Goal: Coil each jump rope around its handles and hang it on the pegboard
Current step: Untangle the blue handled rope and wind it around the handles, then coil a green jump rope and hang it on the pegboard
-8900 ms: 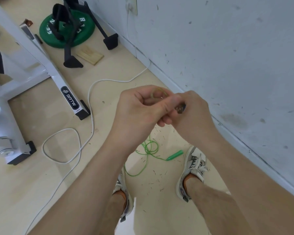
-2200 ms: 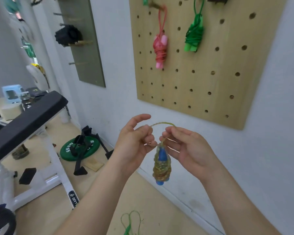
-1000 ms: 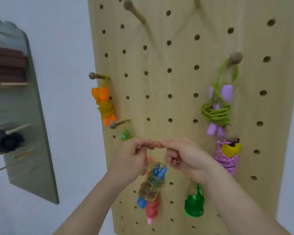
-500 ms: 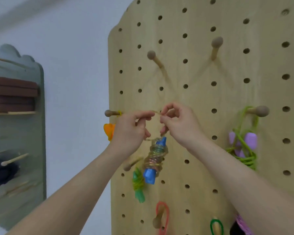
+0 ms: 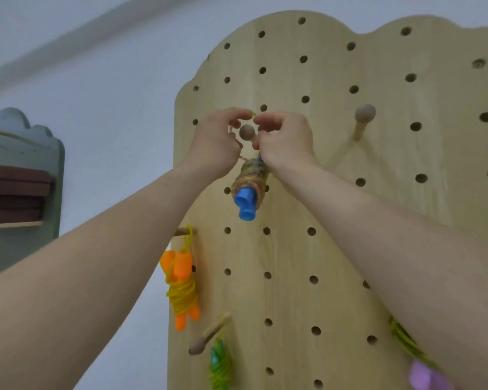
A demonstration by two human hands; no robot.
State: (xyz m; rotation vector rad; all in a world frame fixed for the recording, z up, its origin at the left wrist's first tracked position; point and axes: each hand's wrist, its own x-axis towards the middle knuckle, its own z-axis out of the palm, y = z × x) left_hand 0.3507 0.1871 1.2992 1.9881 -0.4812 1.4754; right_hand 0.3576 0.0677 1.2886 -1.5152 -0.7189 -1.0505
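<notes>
Two-handed, high against the wooden pegboard (image 5: 350, 249): pinches the thin yellowish loop (image 5: 252, 114) of the coiled jump rope (image 5: 248, 181) between thumb and forefinger of the left hand (image 5: 213, 147) on one side and of the right hand (image 5: 286, 142) on the other, fingertips nearly meeting, other fingers curled in. Holds that loop just above and around the round knob of a peg (image 5: 247, 132), so that the knob shows in the gap between the two hands; cannot tell whether the cord already rests on the peg's shaft. Hangs the bundle straight beneath the grip, between the two wrists and in front of the board, long axis close to vertical, tilted a little so that the paired blue handle ends (image 5: 245, 204) point down and slightly toward the camera. Shows multicoloured cord wound tight round the upper part of the handles, with only the blue butts showing below the coil. Leaves a second peg (image 5: 364, 115) to the right, near the right hand but apart from it. Lower on the board, finds an orange-handled rope (image 5: 181, 285) hung from a peg at the left edge, a green bundle (image 5: 219, 367) under a lower peg (image 5: 206, 337), and a purple handle (image 5: 423, 375) at the bottom right, partly behind the right forearm. Takes in a grey-green wall rack (image 5: 26, 192) far left.
</notes>
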